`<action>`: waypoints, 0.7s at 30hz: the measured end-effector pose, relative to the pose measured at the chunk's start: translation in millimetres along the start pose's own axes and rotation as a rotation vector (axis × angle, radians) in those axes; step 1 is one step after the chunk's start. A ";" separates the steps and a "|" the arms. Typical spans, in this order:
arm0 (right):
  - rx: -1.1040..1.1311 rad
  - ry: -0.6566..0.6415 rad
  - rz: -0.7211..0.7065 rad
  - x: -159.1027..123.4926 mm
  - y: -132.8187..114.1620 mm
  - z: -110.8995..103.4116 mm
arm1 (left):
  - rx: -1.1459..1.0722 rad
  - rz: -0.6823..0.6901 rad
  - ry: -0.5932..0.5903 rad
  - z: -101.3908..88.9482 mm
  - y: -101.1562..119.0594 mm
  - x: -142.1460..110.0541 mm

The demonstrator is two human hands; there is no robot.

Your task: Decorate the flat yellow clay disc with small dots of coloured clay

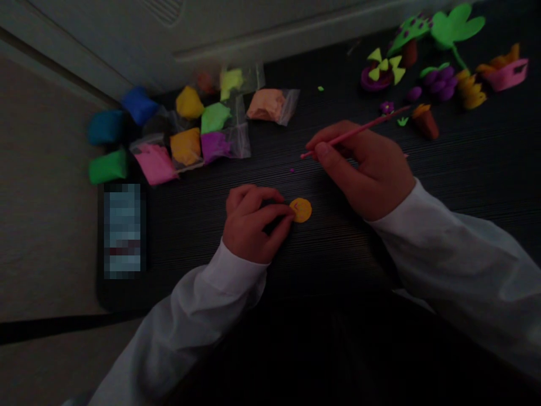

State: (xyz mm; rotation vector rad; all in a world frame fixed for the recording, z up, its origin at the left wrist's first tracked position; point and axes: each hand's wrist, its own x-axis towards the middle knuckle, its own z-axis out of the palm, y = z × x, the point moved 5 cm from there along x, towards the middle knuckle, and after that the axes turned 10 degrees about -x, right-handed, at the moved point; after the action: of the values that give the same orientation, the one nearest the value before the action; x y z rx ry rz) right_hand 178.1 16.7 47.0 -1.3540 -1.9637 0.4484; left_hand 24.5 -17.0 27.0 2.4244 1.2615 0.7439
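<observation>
My left hand (256,223) pinches the left edge of a flat, round yellow-orange clay disc (302,210) lying on the dark table. Faint marks show on the disc's face. In my right hand (367,169) is a thin pink modelling tool (353,132), gripped like a pencil. Its small rounded tip points left and hovers above the table, apart from the disc. A tiny purple clay bit (292,170) lies on the table between the tool's tip and the disc.
Several bags of coloured clay, among them a pink bag (156,163) and a peach bag (273,106), lie at the back left. A phone (122,231) rests near the left edge. Finished clay figures, including purple grapes (440,83) and a pink basket (509,76), stand at the back right.
</observation>
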 end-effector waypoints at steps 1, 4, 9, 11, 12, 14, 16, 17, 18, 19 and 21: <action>0.002 -0.001 0.001 0.0 0.0 0.0 | -0.002 -0.004 -0.001 0.6 0.0 -0.5; 0.008 -0.005 0.006 0.0 0.0 0.1 | -0.003 -0.013 -0.002 2.7 -0.1 -1.6; 0.011 -0.005 0.008 0.1 -0.3 0.2 | -0.005 -0.018 -0.013 3.3 0.0 -2.0; 0.005 -0.006 0.008 0.0 -0.3 0.1 | -0.019 -0.013 -0.013 1.8 0.3 -1.7; 0.003 -0.006 0.009 0.0 -0.3 0.1 | -0.028 -0.012 -0.013 0.9 0.4 -1.6; -0.001 -0.005 0.006 0.0 -0.3 0.1 | -0.037 -0.016 -0.007 -1.3 0.1 -1.3; -0.004 0.000 -0.004 0.2 -0.5 -0.1 | -0.037 -0.022 0.008 -3.2 -0.4 -1.2; -0.005 0.002 -0.010 0.3 -0.7 -0.1 | -0.035 -0.025 0.012 -3.8 -0.7 -1.3; -0.006 0.004 -0.016 0.5 -0.9 -0.1 | -0.032 -0.031 0.013 -4.0 -1.0 -1.5; -0.006 0.006 -0.022 0.5 -1.0 -0.1 | -0.028 -0.034 0.011 -3.9 -1.3 -1.7; -0.002 0.008 -0.027 0.5 -1.0 0.0 | -0.017 -0.035 0.016 -3.7 -1.7 -2.4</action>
State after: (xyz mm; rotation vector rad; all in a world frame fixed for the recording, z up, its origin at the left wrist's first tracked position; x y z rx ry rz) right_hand 177.3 16.8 47.8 -1.3265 -1.9736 0.4278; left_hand 20.2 -18.0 28.5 2.3807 1.2951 0.7627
